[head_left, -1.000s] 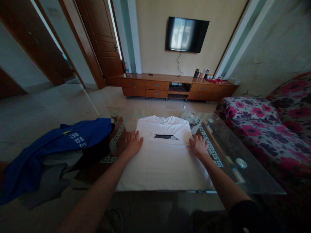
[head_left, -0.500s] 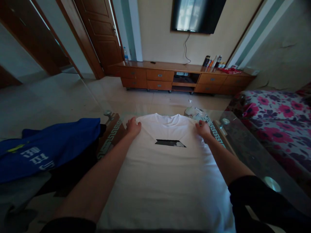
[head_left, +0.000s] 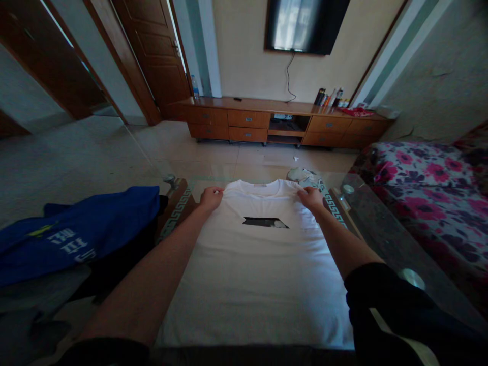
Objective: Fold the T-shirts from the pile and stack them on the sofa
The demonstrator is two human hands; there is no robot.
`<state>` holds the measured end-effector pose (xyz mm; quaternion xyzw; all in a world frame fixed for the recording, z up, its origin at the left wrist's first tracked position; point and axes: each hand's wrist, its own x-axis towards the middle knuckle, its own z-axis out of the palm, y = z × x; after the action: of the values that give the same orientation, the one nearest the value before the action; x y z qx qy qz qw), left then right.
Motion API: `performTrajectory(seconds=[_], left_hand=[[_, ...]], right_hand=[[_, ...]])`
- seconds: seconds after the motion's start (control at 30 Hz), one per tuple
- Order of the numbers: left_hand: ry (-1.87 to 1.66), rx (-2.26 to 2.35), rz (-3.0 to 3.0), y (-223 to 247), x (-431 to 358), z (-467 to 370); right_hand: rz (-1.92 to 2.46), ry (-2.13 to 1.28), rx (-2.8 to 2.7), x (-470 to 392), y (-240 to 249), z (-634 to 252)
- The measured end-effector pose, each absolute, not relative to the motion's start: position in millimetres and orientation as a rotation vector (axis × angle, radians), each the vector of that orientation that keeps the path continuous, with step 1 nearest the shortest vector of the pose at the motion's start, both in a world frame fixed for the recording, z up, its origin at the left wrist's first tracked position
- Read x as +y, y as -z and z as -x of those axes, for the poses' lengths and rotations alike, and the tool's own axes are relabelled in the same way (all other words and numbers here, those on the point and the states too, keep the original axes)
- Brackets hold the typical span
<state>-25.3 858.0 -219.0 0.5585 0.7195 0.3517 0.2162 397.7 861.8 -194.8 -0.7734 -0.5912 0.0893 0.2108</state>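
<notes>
A white T-shirt [head_left: 251,274] lies spread face up on a glass table [head_left: 381,229], its neckline at the far side and a dark printed patch on its chest. My left hand [head_left: 212,198] is closed on the shirt's left shoulder, thumb against fingers. At the opposite shoulder my right hand [head_left: 311,198] pinches the cloth in the same way. The shirt's sleeves are mostly hidden, and its lower hem lies near the table's front edge.
Left of the shirt lies a blue garment [head_left: 114,213] with white lettering, beside grey cloth [head_left: 46,290]. A crumpled pale bag [head_left: 303,175] shows past the right shoulder. A flowered sofa [head_left: 430,173] stands right; a wooden TV cabinet [head_left: 247,119] stands beyond.
Both hands have closed more tightly on the shoulders, and my right hand has moved slightly inward. The neckline now sits wider open, and the hem has shifted up in view.
</notes>
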Motion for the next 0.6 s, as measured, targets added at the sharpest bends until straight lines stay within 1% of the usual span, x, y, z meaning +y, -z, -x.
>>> performTrajectory(seconds=[0.17,0.37,0.5,0.57,0.6], left_hand=[[-1.121,1.943,-1.636,172,815,30],[-1.398,1.653,-1.866,129,727,42],[-1.47,1.54,-1.911,122,651,49],[-1.396,1.484,-1.93,129,615,55],[-1.305,1.456,-1.941,135,599,58]], right_hand=[[1.941,-0.217,-1.611,808,149,-401],[1.551,-0.271,-1.626,714,110,-414],[1.436,-0.342,-1.634,635,116,-436],[1.448,-0.389,-1.689,598,129,-448],[1.476,-0.455,-1.745,581,137,-453]])
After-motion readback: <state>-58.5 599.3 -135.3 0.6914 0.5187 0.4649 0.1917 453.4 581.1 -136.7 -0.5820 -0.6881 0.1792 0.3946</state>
